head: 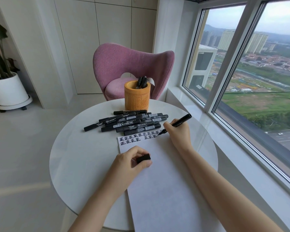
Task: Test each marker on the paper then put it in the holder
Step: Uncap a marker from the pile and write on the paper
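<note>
My right hand [178, 131], wrist low over the paper [166, 173], pinches an uncapped marker [179, 122] whose tip seems to touch the second row of marks, while my left hand [131, 162], knuckles up on the sheet, curls round a black cap [143, 158].

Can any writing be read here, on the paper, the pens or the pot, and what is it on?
"正", written over and over in two rows at the top of the paper.
"超大容量700", on one marker in the pile.
Labels on the other markers: too small to read.
Carved signs on the holder: too blurred to read.
</note>
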Motion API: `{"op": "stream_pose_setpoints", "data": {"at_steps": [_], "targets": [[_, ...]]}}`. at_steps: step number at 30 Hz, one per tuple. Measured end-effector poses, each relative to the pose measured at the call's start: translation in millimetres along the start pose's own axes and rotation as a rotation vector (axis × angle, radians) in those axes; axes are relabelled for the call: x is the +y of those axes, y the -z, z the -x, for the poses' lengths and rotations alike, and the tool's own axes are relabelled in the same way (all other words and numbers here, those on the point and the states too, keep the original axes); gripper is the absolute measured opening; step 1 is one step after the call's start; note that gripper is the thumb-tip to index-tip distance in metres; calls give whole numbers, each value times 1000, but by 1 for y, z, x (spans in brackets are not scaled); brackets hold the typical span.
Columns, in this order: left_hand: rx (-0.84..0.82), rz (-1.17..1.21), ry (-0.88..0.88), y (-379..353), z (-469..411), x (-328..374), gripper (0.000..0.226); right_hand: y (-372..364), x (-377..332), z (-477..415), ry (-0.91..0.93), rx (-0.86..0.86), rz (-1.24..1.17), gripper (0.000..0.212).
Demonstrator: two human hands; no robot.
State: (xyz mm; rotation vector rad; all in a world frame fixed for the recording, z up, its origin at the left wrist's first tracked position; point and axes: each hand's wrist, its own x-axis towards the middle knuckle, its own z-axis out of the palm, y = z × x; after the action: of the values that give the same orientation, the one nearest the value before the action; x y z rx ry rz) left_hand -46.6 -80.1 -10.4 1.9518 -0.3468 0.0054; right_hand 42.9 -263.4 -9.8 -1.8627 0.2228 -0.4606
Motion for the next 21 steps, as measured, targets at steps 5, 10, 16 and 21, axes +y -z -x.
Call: {"op": "stream_pose_setpoints", "data": {"at_steps": [5,10,16,21], "targets": [[3,-8,-2,0,0,0,10,0,0,0,-2,0,14,32],[6,1,0,0,0,1,11,0,-1,0,2,8,21,34],[9,5,3,0,0,1,12,1,0,0,-12,17,6,21],[7,2,-4,0,0,1,12,1,-1,1,-3,12,13,20]]}}
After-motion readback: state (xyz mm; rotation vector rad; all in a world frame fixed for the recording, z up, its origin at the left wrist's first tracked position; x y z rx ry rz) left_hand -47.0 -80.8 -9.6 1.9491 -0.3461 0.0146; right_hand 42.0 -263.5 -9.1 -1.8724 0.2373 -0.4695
